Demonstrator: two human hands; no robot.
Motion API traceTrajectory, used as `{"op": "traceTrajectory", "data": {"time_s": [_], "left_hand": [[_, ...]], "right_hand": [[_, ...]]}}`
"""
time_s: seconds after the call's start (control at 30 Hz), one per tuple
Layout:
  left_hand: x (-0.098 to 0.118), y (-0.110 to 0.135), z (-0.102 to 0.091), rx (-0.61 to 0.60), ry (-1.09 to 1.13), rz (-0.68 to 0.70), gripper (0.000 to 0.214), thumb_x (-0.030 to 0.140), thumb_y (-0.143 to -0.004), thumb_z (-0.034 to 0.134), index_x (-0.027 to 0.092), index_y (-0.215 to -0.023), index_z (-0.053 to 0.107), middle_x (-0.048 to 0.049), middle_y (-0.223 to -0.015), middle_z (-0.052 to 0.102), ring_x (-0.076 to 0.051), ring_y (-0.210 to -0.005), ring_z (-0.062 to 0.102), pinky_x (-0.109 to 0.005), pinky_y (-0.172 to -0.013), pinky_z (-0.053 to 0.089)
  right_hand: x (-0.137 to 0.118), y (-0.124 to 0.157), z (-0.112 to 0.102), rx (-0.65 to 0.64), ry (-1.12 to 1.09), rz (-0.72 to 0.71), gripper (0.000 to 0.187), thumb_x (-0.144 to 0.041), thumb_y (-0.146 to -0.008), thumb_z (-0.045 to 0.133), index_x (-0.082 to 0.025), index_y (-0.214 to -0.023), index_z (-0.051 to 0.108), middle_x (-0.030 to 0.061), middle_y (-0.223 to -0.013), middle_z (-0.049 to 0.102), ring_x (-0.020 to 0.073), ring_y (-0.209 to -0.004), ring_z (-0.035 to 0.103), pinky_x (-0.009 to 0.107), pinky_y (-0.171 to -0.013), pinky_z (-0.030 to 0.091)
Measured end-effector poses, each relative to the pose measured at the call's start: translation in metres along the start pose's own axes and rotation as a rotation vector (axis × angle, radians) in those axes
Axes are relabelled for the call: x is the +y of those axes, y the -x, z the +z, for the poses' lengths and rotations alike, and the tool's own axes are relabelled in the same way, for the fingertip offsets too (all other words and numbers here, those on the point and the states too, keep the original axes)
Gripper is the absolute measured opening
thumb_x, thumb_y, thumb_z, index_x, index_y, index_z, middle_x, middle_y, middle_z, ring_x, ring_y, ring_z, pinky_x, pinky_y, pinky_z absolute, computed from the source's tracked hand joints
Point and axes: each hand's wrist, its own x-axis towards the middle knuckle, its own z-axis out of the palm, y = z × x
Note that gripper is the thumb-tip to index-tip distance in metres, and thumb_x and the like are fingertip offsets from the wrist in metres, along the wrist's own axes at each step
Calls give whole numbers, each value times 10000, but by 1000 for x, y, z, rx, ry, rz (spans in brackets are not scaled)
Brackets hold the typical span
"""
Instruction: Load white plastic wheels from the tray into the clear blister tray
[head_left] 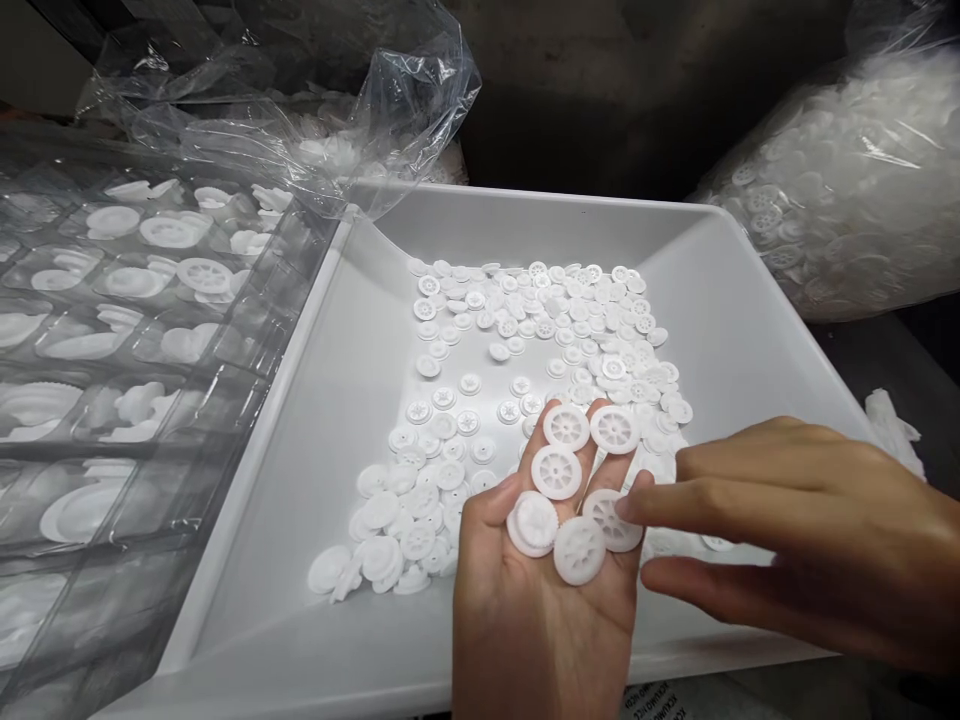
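**Six White Wheels (556, 471) in My Left Palm, Much Else Half Hidden**

My left hand (553, 615) was turned palm up, its fingers stretched out beneath the wheels and not curled around them; my forearm ran off the bottom edge. Five of the wheels showed spokes, though on the one nearest my wrist they were faint. The sixth, beside my thumb, showed a toothed rim, and I could not make out its centre.

My right hand (806, 510) came in from the right, thumb and index finger spread apart with nothing pinched between them. The index fingertip overlapped the edge of the lower right wheel; whether it pressed there I could not tell. My other right fingers were mostly hidden, and the wrist was cut off.

Below, a grey bin (555, 228) held scattered white pieces (416, 500), spoked like mine where I could see their faces. My hands covered part of them, and those at the far end blurred together. To the left, clear pocketed trays (169, 515) held white parts, their shapes lost in glare and cut by the edge. Crumpled plastic (427, 90) half covered more white bits behind. A full bag (862, 190) bulged at right, cropped by the frame. Upside-down printing (660, 702) at the bottom was only partly visible.
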Motion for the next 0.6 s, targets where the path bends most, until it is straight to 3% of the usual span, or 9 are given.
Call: {"op": "traceTrajectory", "data": {"time_s": [0.17, 0.3, 0.4, 0.5, 0.6], "left_hand": [[-2, -1, -5, -22, 34, 56, 405, 291, -865, 601, 174, -1228, 736, -100, -1230, 774, -277, -1166, 722, -367, -963, 608], [-2, -1, -3, 14, 74, 68, 419, 306, -853, 611, 203, -1241, 732, -88, -1221, 778, -272, -1176, 717, -325, -875, 637], [-2, 0, -2, 6, 80, 42, 462, 315, -888, 543, 187, -1304, 697, -106, -1224, 774, -251, -1171, 720, -287, -833, 639], [-2, 0, -4, -82, 71, 45, 440, 294, -916, 485, 196, -1275, 720, -101, -1212, 778, -229, -1170, 720, -245, -774, 637], [-3, -2, -4, -136, 40, 75, 397, 301, -910, 528, 209, -1226, 750, -92, -1209, 781, -240, -1200, 703, -248, -796, 635]], "right_hand": [[3, 3, 0, -17, 159, -49, 175, -196, -1059, 539, -196, -887, 575, -53, -698, 497, 104, -555, 396, 329, -529, 248], [-6, -2, -3, -15, 127, -37, 397, -149, -1101, 319, -180, -787, 559, -40, -647, 433, 110, -536, 382, 329, -522, 289], [-8, -2, -3, -9, 163, -64, 372, -141, -1084, 327, -169, -816, 583, -30, -670, 439, 119, -568, 395, 336, -524, 291], [-6, 0, -2, -19, 240, -81, 318, -135, -1069, 369, -170, -846, 593, -26, -686, 442, 135, -586, 354, 346, -531, 277], [-4, 0, -1, 16, 278, -116, 353, -119, -1078, 336, -181, -814, 562, -18, -694, 455, 143, -597, 345, 349, -538, 277]]}}
